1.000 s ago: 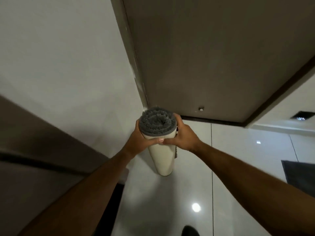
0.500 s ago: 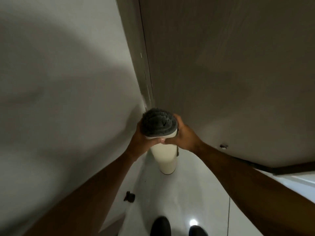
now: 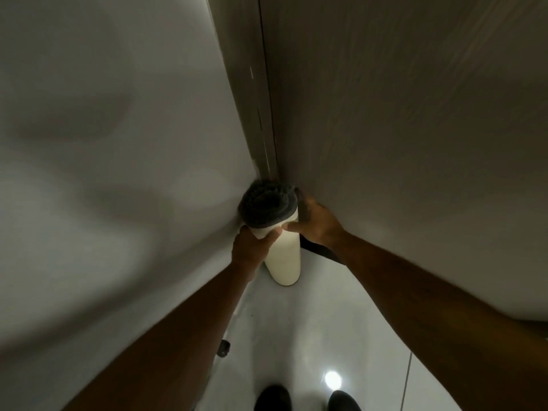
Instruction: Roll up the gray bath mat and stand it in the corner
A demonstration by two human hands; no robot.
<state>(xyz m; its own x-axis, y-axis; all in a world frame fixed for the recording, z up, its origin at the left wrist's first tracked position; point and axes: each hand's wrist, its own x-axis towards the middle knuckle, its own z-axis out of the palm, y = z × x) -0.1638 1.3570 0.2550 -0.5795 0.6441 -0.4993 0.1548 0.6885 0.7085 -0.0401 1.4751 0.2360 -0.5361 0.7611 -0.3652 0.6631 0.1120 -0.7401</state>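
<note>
The gray bath mat [image 3: 283,256] is rolled into a tight upright cylinder, cream backing outward, gray pile showing at its top end. It stands on the white tiled floor right in the corner where the pale wall meets the brown door. My left hand [image 3: 252,247] grips the roll's upper left side. My right hand [image 3: 315,222] holds the upper right side, between the roll and the door. Both thumbs press on the cream backing just under the gray top.
The pale wall [image 3: 118,173] fills the left, the brown door [image 3: 415,143] the right, with the door frame [image 3: 264,114] between them. A small dark doorstop [image 3: 223,347] sits by the wall. My two dark shoes [image 3: 272,398] stand on the glossy floor [image 3: 296,336].
The roll and both hands have moved deeper into the corner, closer to wall and door. The view has tilted down and my feet have stepped nearer.
</note>
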